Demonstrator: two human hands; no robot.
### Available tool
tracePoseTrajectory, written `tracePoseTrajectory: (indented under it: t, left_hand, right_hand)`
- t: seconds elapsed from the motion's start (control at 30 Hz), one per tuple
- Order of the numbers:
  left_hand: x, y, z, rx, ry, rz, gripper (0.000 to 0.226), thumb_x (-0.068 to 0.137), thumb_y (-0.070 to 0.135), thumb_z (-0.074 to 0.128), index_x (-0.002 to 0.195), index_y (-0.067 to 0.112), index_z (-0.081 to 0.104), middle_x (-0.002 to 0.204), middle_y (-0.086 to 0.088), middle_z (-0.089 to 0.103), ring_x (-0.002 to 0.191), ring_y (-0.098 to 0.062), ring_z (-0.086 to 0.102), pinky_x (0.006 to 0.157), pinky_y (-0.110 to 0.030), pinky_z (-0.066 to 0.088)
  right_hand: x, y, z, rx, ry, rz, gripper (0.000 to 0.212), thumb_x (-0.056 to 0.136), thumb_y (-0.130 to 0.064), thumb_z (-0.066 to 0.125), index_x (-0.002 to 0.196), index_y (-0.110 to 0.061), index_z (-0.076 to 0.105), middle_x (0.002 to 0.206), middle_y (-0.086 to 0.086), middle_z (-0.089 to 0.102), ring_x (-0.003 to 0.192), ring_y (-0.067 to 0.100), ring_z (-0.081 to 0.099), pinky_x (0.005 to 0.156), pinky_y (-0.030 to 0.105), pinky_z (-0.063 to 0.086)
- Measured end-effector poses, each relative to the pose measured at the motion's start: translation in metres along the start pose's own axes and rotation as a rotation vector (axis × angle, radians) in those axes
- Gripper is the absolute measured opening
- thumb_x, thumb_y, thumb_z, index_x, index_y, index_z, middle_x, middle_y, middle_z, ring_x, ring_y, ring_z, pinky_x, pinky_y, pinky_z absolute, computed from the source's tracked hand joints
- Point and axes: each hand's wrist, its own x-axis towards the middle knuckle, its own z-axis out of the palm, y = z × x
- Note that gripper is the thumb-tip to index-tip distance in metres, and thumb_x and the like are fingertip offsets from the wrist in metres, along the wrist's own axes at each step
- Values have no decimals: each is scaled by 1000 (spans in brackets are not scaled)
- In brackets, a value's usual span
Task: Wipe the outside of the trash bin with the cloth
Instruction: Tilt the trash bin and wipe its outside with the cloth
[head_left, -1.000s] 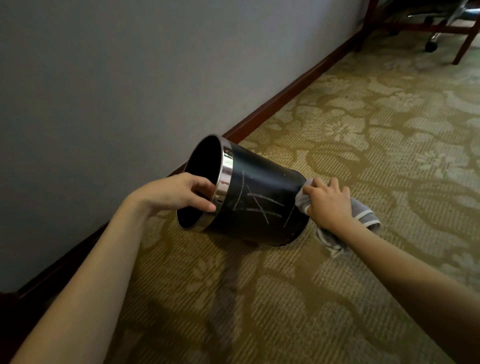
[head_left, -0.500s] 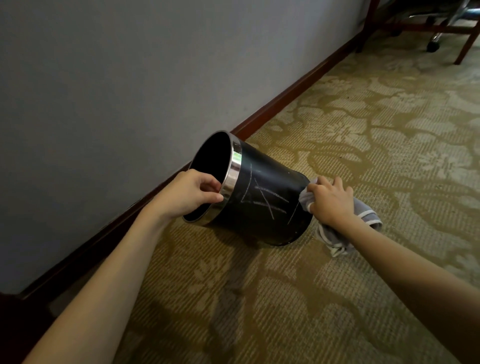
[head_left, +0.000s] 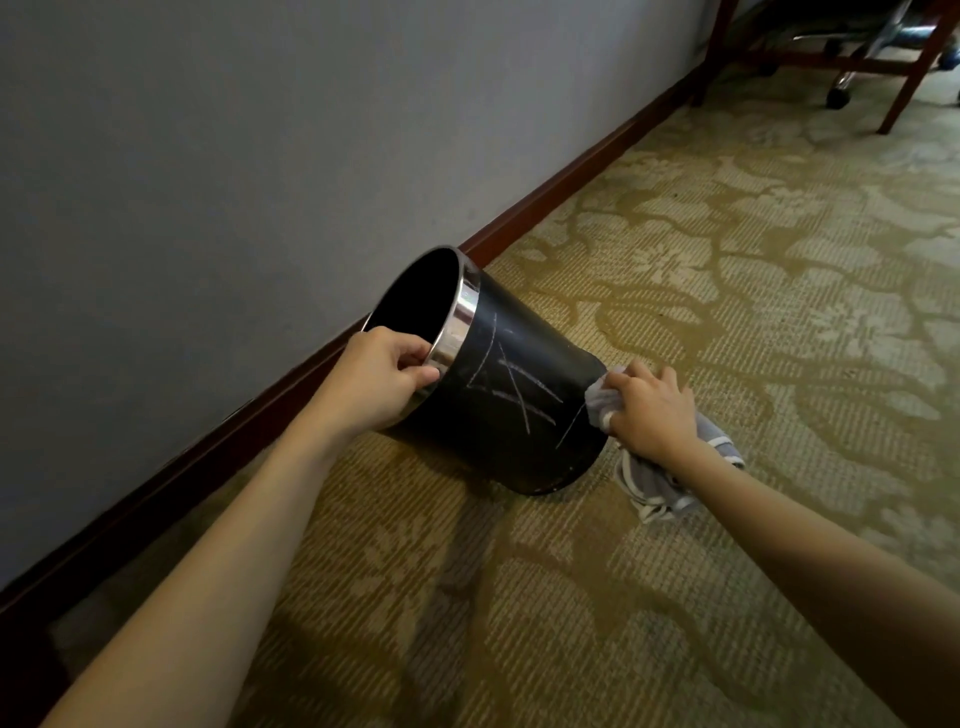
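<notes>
A black round trash bin (head_left: 524, 415) with a shiny metal rim is tilted toward me on the carpet, resting on its bottom edge. White chalk-like lines cross its side. My left hand (head_left: 384, 379) grips the metal rim at its near edge. My right hand (head_left: 652, 408) is closed on a grey cloth (head_left: 654, 483) and presses a bunched part of it against the bin's lower right side. The rest of the cloth hangs down to the carpet under my wrist.
A grey wall (head_left: 260, 156) with a dark red baseboard (head_left: 571, 182) runs along the left, close behind the bin. Patterned olive carpet (head_left: 727, 312) covers the floor. Wooden furniture legs (head_left: 906, 73) and a chair castor (head_left: 835, 97) stand at the far top right.
My left hand has shifted its grip along the rim and the bin has tipped more upright and turned slightly. My right hand with the cloth stays at the bin's lower side.
</notes>
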Motion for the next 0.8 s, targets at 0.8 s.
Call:
tracePoseTrajectory:
  t: [0.8]
  left_hand:
    - [-4, -56, -31, 72, 166, -149, 12, 88, 11, 62, 77, 4, 62, 82, -20, 66, 77, -29, 62, 69, -37, 46]
  right_hand:
    - [8, -69, -39, -81, 107, -374, 38, 85, -25, 50, 122, -31, 54, 120, -6, 51, 103, 27, 41, 79, 40, 36]
